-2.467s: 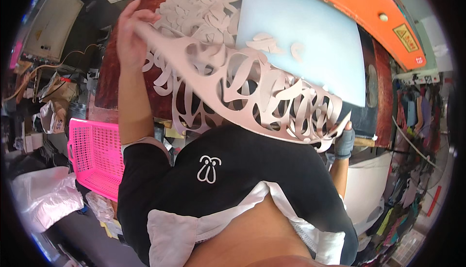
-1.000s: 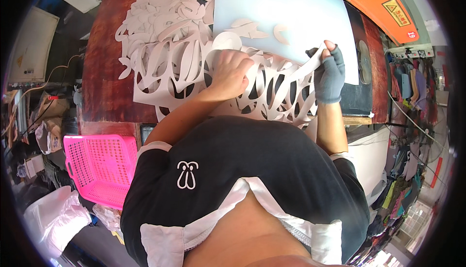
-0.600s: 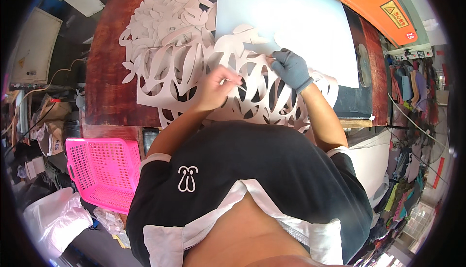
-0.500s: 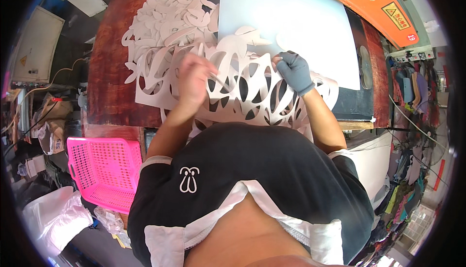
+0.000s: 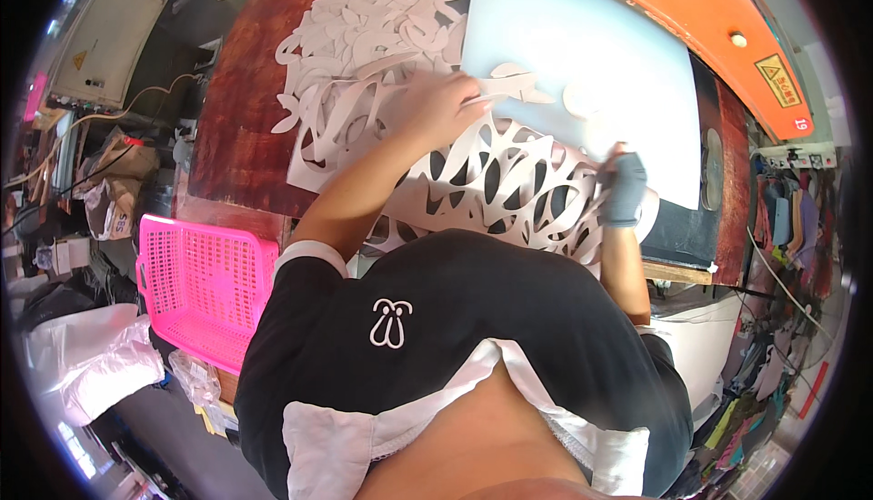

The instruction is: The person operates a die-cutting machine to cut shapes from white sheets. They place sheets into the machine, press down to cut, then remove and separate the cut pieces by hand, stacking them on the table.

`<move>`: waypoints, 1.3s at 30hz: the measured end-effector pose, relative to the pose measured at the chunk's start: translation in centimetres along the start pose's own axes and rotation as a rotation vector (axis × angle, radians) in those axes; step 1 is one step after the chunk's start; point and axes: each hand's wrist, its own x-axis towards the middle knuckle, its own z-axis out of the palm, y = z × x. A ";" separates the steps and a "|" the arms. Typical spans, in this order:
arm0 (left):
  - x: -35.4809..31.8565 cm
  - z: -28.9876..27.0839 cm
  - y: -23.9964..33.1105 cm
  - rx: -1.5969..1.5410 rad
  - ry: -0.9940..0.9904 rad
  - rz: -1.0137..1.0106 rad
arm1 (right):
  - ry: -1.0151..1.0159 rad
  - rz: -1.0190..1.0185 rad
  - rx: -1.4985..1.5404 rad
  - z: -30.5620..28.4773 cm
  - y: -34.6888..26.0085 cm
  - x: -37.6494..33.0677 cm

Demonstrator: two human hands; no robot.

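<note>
My bare left hand (image 5: 443,107) is curled and blurred by motion. It is over the far edge of a white sheet (image 5: 523,159) full of curved cut-out holes, and a slim pale cut piece shows at its fingertips. My right hand (image 5: 622,189), in a grey glove with bare fingertips, is closed at the sheet's right edge; its grip is partly hidden. The near part of the sheet hangs in folds toward my body. Beyond it, several loose white cut pieces (image 5: 520,82) rest on a pale board (image 5: 564,23).
A large heap of white curved pieces (image 5: 373,23) covers the back left of the dark red table (image 5: 238,118). An orange machine beam (image 5: 718,32) crosses the far side. Below the table's left end sits a pink plastic basket (image 5: 207,286). Coloured scraps (image 5: 787,218) hang at the right.
My left hand has moved right and farther over the sheet. My right hand has shifted right and nearer, to the sheet's right edge. The whole view has turned slightly.
</note>
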 end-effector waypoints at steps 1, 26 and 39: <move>-1.2 -0.3 -0.1 -0.005 0.017 -0.008 | 0.115 0.027 0.135 -0.4 -1.0 0.6; -8.0 -7.5 -0.2 -0.537 0.704 -0.367 | -0.750 0.268 -0.244 19.7 4.4 -1.0; -4.3 -11.7 -8.6 0.002 -0.266 -0.489 | -0.447 0.641 0.354 17.7 3.5 -0.5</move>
